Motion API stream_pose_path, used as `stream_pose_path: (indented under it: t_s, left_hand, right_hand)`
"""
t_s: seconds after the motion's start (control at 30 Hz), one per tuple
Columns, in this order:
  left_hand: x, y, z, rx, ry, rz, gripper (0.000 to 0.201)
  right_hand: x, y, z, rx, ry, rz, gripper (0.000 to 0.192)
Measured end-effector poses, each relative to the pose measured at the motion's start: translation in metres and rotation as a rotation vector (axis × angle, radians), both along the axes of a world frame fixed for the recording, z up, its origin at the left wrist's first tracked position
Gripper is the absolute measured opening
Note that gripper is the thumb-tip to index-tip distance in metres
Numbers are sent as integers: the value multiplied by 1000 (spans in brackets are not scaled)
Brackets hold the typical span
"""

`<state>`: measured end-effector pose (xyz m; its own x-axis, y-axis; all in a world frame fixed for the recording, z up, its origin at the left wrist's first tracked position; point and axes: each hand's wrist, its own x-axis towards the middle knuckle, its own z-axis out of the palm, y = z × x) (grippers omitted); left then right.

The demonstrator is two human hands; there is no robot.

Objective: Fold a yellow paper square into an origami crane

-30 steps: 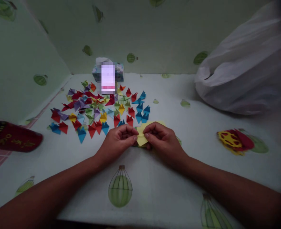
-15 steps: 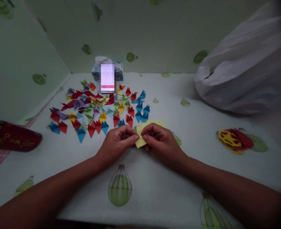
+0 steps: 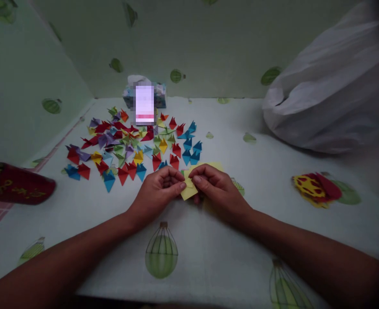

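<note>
A small folded piece of yellow paper [image 3: 189, 193] is held between both hands above the table. My left hand [image 3: 163, 186] pinches its left side between thumb and fingers. My right hand [image 3: 219, 189] grips the right side, its thumb and forefinger near the upper part. More yellow paper [image 3: 216, 166] lies on the table behind the right hand, partly hidden by it. Just beyond my hands, many folded paper cranes [image 3: 131, 170] in red, blue, yellow, green and purple are spread out.
A lit phone [image 3: 144, 103] leans against a tissue box [image 3: 161, 95] at the back. A red can [image 3: 18, 183] lies at the left edge. Red and yellow cut-outs [image 3: 316, 189] lie at the right, below a big white plastic bag [image 3: 331, 94].
My right thumb has lifted a little from the yellow paper, and more of the paper's folded face shows. Both hands stay in nearly the same place.
</note>
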<state>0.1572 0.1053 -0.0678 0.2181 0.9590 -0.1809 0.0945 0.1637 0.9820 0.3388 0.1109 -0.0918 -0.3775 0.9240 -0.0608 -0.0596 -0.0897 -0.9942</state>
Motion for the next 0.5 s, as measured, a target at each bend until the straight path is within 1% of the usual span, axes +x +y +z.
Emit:
stream_pose_path:
  t_s: [0.2, 0.33, 0.5]
  left_hand:
    - [-1, -1, -2, 26, -24, -12, 17]
    - [-2, -1, -5, 43, -48, -49, 15]
    - [-4, 0, -4, 35, -63, -62, 17]
  right_hand:
    - [1, 0, 7, -5, -101, 39, 19]
    - [-1, -1, 11, -4, -178, 10, 25]
    - [-1, -2, 10, -27, -169, -26, 25]
